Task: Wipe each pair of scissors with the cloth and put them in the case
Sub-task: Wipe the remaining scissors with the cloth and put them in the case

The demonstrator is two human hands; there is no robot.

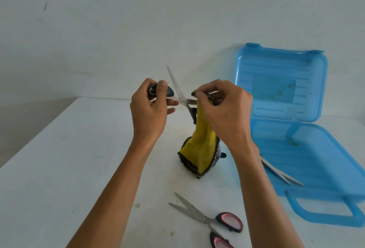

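The fingers point(163, 85) of the left hand point(148, 109) are curling round one dark, blue-lined handle loop of the blue-handled scissors point(178, 89), with the thumb pressing on top of the loop, left of the frame's centre. The fingers point(205, 91) of the right hand point(223, 109) are closing in a pinch on the yellow cloth point(199, 145), pressing it round the blade that is pointing right, just beside the pivot. The scissors are standing wide open above the worktop point(79, 159): the bare blade is pointing up toward the wall, and the second handle seems to be hanging down behind the cloth, though it is mostly hidden. The cloth is trailing down from the pinch, its dark-edged lower end reaching the worktop in the centre.

At the right of the frame the blue case point(316, 159) is lying open on the worktop, its lid point(280, 85) standing up against the wall. Inside its tray another pair of scissors point(280, 174) is lying with slightly parted blades pointing lower right, its handles hidden behind the right forearm. At the lower centre, the pink-handled scissors point(205, 218) are lying open on the worktop, outside the case.
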